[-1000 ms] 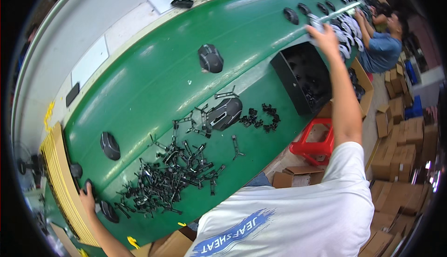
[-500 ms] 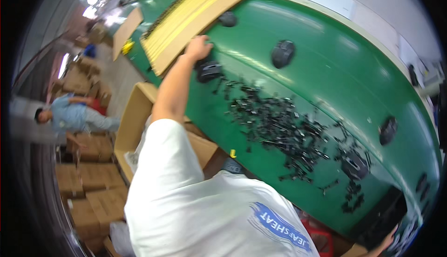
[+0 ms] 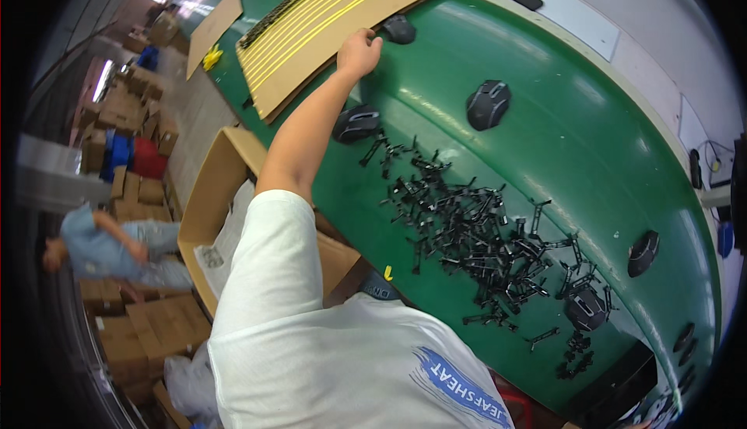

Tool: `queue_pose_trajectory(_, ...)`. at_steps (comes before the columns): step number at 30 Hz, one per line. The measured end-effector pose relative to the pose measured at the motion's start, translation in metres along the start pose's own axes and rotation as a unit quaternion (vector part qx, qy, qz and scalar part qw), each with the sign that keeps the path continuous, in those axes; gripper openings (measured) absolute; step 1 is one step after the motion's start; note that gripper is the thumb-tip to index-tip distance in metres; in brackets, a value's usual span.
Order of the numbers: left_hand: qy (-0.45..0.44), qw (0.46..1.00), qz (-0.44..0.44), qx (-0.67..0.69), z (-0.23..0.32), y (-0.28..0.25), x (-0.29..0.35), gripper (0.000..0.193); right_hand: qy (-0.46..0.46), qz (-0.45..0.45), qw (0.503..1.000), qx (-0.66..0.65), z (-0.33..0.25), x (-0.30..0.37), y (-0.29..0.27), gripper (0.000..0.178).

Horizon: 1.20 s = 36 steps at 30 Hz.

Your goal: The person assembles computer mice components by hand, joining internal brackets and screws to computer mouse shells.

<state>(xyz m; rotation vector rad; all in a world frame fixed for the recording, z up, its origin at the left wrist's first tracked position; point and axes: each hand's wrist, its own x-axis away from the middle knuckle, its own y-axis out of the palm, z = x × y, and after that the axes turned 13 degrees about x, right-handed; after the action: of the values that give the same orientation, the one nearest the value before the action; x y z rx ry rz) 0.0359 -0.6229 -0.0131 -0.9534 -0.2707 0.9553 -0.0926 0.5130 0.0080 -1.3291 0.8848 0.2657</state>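
Observation:
My left hand (image 3: 360, 52) reaches over the green table, its fingers loosely bent and apart, with nothing seen in them. Close by its fingertips is a black computer mouse (image 3: 400, 30); whether they touch is unclear. Another black mouse (image 3: 356, 123) lies below the hand, near my forearm, and a third mouse (image 3: 489, 105) sits farther right. A loose heap of small black plastic parts (image 3: 475, 227) spreads over the table's middle. Only a sliver of my right hand (image 3: 641, 425) shows at the lower right edge, beside a black box-like thing (image 3: 618, 382); its fingers are hidden.
A cardboard sheet (image 3: 311, 48) with yellow strips lies at the far left of the table. An open carton (image 3: 204, 219) stands by my left side. More mice, one of them (image 3: 643, 253), lie to the right. A person in blue (image 3: 117, 246) stands among stacked cartons.
My left hand has moved away from me and rightward, from beside the cardboard sheet to near the far mouse. My right hand has slipped mostly out of view. The person at left has shifted.

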Motion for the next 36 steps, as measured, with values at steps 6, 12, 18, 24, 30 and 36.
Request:
queue_pose_trajectory(6,-0.175,0.978,0.088,-0.076,0.068,0.126,-0.072,0.103,-0.097,-0.079,0.976,-0.179,-0.03,0.061,-0.082,0.048)
queue_pose_trajectory(12,-0.15,0.983,0.102,0.0,0.068,0.113,-0.06,0.092,-0.05,-0.296,0.896,-0.328,-0.162,0.13,-0.123,0.04)
queue_pose_trajectory(18,-0.15,0.783,-0.17,0.579,0.085,0.028,0.047,0.047,-0.047,-0.386,0.806,-0.446,-0.263,0.188,-0.163,0.031)
queue_pose_trajectory(24,-0.155,0.726,-0.184,0.645,0.13,-0.016,0.284,0.031,-0.277,-0.412,0.554,-0.668,-0.417,0.245,-0.233,0.025)
queue_pose_trajectory(30,-0.264,0.572,-0.25,0.735,0.167,-0.039,0.392,0.037,-0.316,-0.276,0.573,-0.704,-0.486,0.279,-0.285,0.034)
queue_pose_trajectory(36,0.005,0.708,-0.258,0.657,0.16,-0.029,0.424,0.027,-0.328,-0.205,0.663,-0.641,-0.474,0.287,-0.291,0.035)
